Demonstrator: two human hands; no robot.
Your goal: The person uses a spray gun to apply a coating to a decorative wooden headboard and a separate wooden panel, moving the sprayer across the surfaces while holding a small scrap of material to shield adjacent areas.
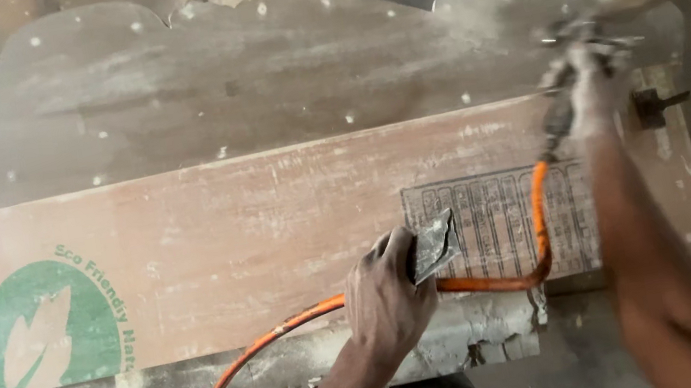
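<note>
A long board (279, 242) lies flat, brown with a green round mark at one end, and behind it sits a grey scalloped panel (230, 63) flecked with white. An orange hose (510, 281) loops across the board. The right hand (592, 92) is wrapped around a spray gun (612, 0), its metal cup tilted over the panel. The left hand (386, 295) pinches a folded abrasive sheet (434, 243) against the board. I'd say the panel looks only patchily coated, with much left.
</note>
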